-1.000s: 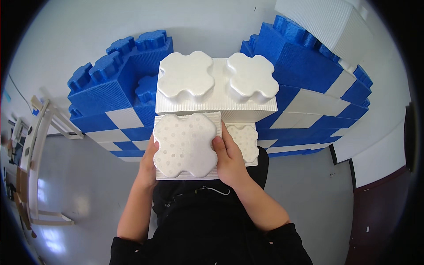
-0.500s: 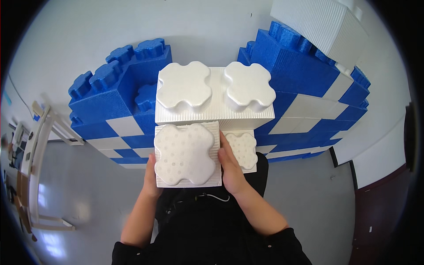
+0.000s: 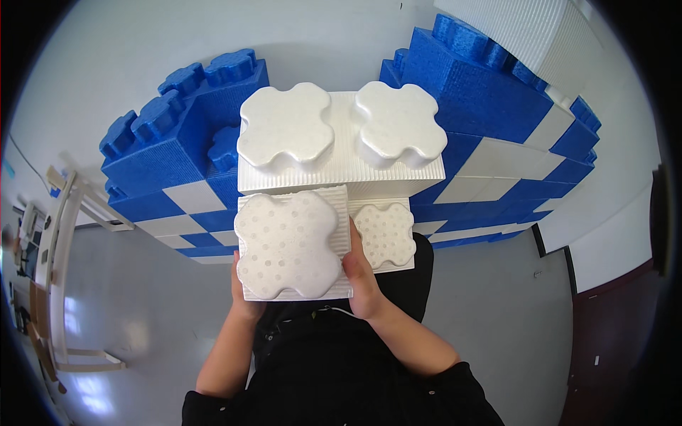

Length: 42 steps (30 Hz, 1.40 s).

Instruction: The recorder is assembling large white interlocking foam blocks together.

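The person's black top (image 3: 376, 383) fills the lower edge, its sleeves ending near the elbows, and a thin white cord (image 3: 339, 310) shows at its front. Both bare forearms reach forward to a small white block (image 3: 288, 245), which is held in front of the body with its one clover-shaped knob facing up, marked with small round dents. The left hand (image 3: 246, 302) grips the block's left side near the close corner, most of its fingers hidden. The right hand (image 3: 366, 282) grips the right side, thumb near the top edge and fingers stretched along the side.

Just beyond the right hand is a second small block (image 3: 386, 234), also white with a dented knob; what it rests on cannot be seen. Past the held block is a larger white block (image 3: 343, 135) with two smooth knobs side by side. Whether it touches the held block cannot be told.

A blue and white stack (image 3: 156, 160) rises on the left and a taller stack (image 3: 490, 106) on the right, with a ribbed white block (image 3: 536, 32) on top. Grey floor (image 3: 163, 312) spreads around, with a pale table (image 3: 60, 263) at the far left, a dark red door (image 3: 614, 334) at the far right and a white wall (image 3: 327, 35) behind.
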Each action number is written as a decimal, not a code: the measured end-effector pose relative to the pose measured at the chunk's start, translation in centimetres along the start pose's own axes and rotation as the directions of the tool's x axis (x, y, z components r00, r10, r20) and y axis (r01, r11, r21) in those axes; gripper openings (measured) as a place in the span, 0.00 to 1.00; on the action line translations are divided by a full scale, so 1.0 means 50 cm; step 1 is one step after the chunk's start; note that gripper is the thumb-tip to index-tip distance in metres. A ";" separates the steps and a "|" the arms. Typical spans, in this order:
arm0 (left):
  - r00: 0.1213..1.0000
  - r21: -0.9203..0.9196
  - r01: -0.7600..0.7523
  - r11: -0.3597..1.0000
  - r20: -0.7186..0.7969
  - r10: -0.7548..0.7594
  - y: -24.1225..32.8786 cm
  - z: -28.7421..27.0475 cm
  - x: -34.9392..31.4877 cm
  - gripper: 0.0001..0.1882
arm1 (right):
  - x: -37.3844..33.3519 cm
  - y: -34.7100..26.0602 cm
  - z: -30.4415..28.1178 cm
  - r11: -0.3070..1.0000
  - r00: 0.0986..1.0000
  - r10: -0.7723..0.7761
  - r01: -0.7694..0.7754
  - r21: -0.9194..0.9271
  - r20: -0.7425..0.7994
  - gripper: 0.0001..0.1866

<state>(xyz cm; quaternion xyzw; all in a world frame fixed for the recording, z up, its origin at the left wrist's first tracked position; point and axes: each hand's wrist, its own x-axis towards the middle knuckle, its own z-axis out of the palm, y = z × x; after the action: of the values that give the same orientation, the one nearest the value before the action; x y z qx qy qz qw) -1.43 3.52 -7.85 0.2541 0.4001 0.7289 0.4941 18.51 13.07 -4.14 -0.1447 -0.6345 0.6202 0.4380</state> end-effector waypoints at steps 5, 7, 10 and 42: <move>0.996 0.006 -0.039 0.999 0.074 0.039 0.015 0.010 -0.008 0.33 | -0.004 -0.006 0.003 0.995 1.000 0.023 -0.023 0.102 0.002 0.47; 0.999 0.026 -0.027 0.999 0.047 0.026 0.019 0.018 -0.010 0.33 | -0.012 0.000 0.001 0.991 0.999 0.048 -0.046 0.128 -0.007 0.47; 1.000 0.002 0.000 1.000 0.008 0.000 0.019 0.020 -0.012 0.33 | -0.010 0.005 -0.002 0.989 0.999 0.053 -0.051 0.137 -0.012 0.47; 0.986 -0.136 -0.064 0.989 0.144 0.084 -0.010 -0.031 -0.034 0.34 | -0.012 -0.038 0.011 0.994 1.000 0.031 -0.030 -0.103 0.008 0.46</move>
<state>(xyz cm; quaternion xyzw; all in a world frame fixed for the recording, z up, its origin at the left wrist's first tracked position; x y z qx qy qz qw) -1.71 1.54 -9.06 0.2901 0.3036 0.7502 0.5107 19.13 11.91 -2.53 -0.1737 -0.6654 0.5939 0.4176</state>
